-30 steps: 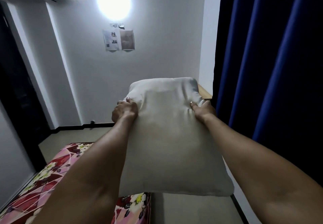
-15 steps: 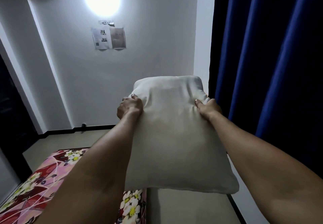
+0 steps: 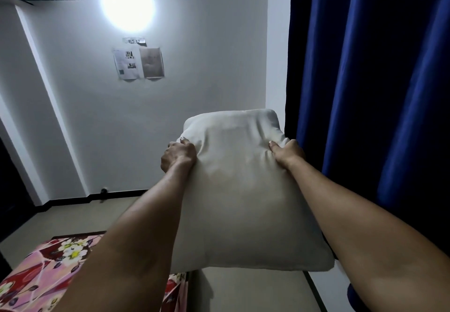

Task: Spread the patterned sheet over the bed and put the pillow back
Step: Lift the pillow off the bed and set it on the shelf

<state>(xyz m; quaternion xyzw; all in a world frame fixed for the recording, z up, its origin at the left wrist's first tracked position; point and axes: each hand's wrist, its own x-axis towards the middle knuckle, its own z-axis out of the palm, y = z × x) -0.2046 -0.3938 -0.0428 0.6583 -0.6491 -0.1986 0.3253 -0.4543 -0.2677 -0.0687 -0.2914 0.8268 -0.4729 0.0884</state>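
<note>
A plump, off-white fabric pillow (image 3: 243, 190) fills the centre of the frame, held up in the air, above and to the right of the bed's corner. The left hand (image 3: 179, 157) grips the pillow's upper left edge with its fingers curled tight into the cloth. The right hand (image 3: 288, 153) clasps the upper right edge, thumb pressed on the near face, while its other fingers wrap behind, out of sight. Both grips pucker the fabric. At the lower left of the frame, the pink and red floral patterned sheet (image 3: 48, 270) lies flat over the visible corner of the bed, so the spreading looks done. Only that corner shows, though, and the forearms hide much of it, so the rest of the sheet may not be smooth. What is left, by this view, is to bring the pillow down and set it on the sheet at the bed's head. Dark blue pleated curtains (image 3: 365, 92) hang on the right. A bright round wall lamp (image 3: 127, 3) glows at the upper left, above some taped paper notices (image 3: 138, 63). Pale beige floor (image 3: 243, 292) shows below the pillow.
</note>
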